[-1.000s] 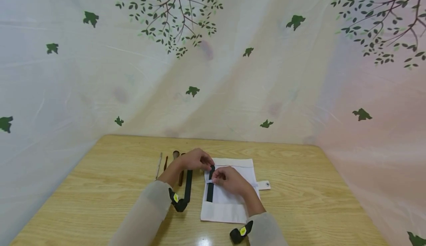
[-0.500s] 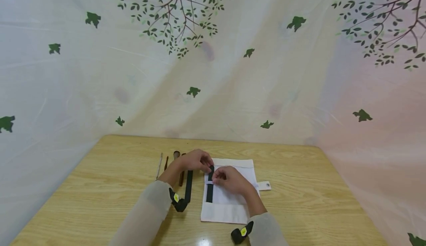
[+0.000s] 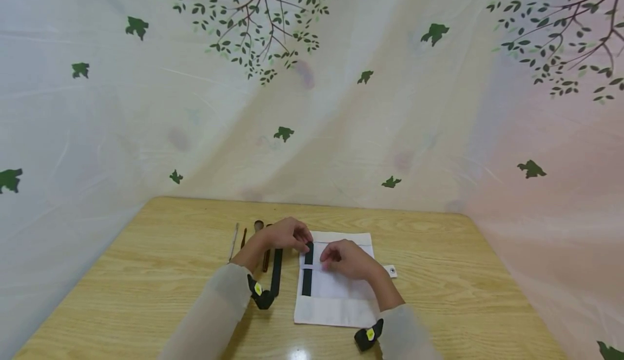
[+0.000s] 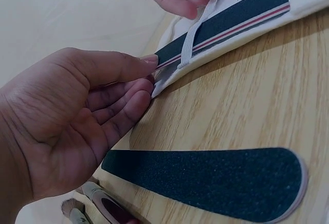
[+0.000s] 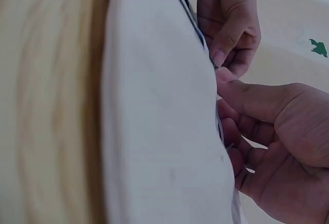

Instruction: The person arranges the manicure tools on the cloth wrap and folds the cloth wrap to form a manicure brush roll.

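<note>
A black nail file [image 4: 241, 16] with a red-and-white edge lies along the left side of an unfolded white cloth pouch [image 3: 336, 314]. Across the file runs a white elastic band [image 4: 191, 39], and the file's lower end reaches the pouch's bottom fold. My left hand [image 3: 287, 234] pinches the far end of this file, thumb on top and fingers at the cloth's edge. My right hand [image 3: 348, 260] hovers above the pouch's middle with fingers loosely bent, just right of the file and close to the band. A second black nail file [image 4: 216, 180] lies on the table under my left wrist.
Left of the pouch, a makeup brush [image 3: 258, 226], a thin silvery tool [image 3: 234, 241] and a slim brown stick [image 3: 243, 238] lie on the wooden table [image 3: 448, 284]. A strap [image 3: 391, 270] with a snap sticks out from the pouch's right side. A printed curtain hangs behind.
My right hand has drawn away to the right from the elastic band, showing more of the band. The left hand stays at the nail file's far end.
</note>
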